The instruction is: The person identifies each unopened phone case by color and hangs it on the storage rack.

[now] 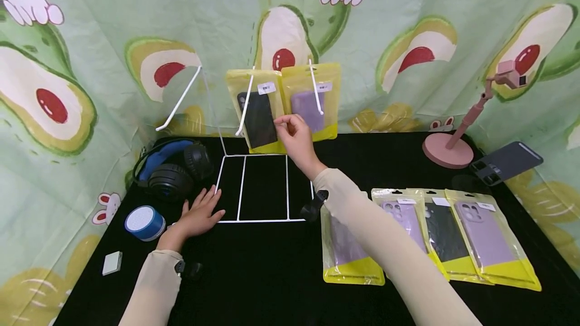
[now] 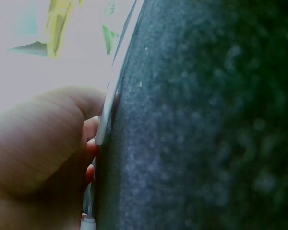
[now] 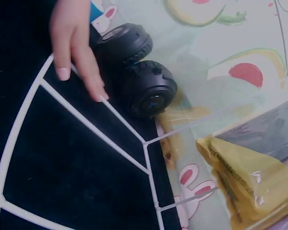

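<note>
A white wire rack (image 1: 242,190) stands on the black table, its hooks pointing forward. On the middle hook hangs a yellow-edged pouch with a black phone case (image 1: 257,119); a pouch with a purple phone case (image 1: 308,109) hangs on the hook to its right. My right hand (image 1: 296,142) pinches the right edge of the black case's pouch between thumb and fingertips. Its yellow bottom (image 3: 254,177) shows in the right wrist view, where that hand is mostly out of frame. My left hand (image 1: 199,215) rests with fingers spread on the rack base's left side.
Several pouched phone cases (image 1: 485,235) lie at the right. Behind them are a pink stand (image 1: 448,150) and a phone (image 1: 507,162). Headphones (image 1: 172,175), a blue round speaker (image 1: 145,223) and a small white box (image 1: 112,263) sit at the left. A patterned curtain (image 1: 362,89) hangs behind.
</note>
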Tool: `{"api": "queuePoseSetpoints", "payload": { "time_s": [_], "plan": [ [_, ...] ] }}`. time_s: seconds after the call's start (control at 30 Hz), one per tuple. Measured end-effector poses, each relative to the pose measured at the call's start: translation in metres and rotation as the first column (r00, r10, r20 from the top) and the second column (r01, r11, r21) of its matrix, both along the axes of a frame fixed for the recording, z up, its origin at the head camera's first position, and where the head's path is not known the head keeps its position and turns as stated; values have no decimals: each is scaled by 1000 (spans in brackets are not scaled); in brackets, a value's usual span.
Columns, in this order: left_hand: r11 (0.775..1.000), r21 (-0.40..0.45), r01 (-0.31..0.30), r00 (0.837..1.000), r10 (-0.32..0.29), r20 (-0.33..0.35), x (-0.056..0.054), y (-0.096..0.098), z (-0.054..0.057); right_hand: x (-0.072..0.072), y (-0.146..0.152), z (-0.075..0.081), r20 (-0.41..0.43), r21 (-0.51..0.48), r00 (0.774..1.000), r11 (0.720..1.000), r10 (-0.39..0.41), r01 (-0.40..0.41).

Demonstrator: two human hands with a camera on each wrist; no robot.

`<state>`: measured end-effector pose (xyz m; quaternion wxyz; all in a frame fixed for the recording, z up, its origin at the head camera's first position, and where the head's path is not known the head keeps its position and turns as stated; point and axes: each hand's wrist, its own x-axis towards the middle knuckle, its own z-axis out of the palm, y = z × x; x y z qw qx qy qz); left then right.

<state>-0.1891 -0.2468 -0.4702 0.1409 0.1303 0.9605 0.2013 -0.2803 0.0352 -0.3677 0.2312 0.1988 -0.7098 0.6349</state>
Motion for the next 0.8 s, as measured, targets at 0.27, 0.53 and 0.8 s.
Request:
{"api": "queuePoseSetpoints", "payload": {
  "time_s": [0.27,0.53,0.8],
  "plan": [
    [1000,-13,-5,1000,5,6,-4,-2,-8,17,20,-9,27,-22,998,998,57,-57],
    [1000,-14,-4,1000,5,14,-4,0,-7,48,59,-14,16,-93,979,976,201,-199],
    [1000,-20,-10,999,11,40,-3,3,-3,80,112,-14,86,-120,951,951,296,-285]
  ]
}}
